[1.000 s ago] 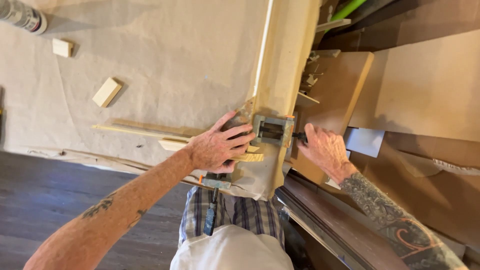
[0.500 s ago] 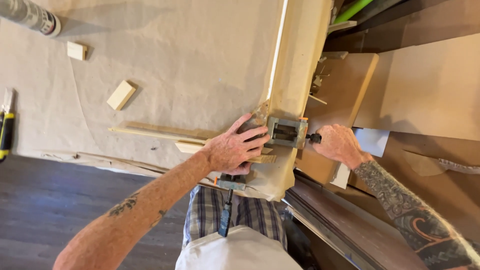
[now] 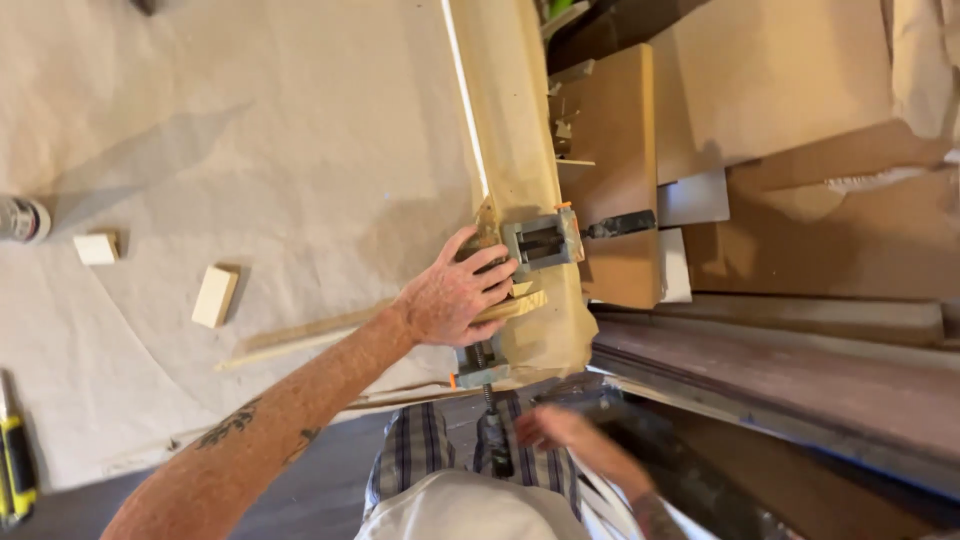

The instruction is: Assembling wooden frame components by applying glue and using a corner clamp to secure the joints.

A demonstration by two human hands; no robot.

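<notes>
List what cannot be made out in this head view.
- Right hand: motion-blurred, so its grip is unclear.
- Grey metal corner clamp: the left hand hides part of it.
- Yellow-and-black tool: cut off by the left edge.
- Grey cylindrical can: cut off by the left edge.

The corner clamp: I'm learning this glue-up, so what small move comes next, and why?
Probably grip the lower handle with the right hand, which is blurred beside it, while the left hand presses the wood strip by the clamp.
</notes>
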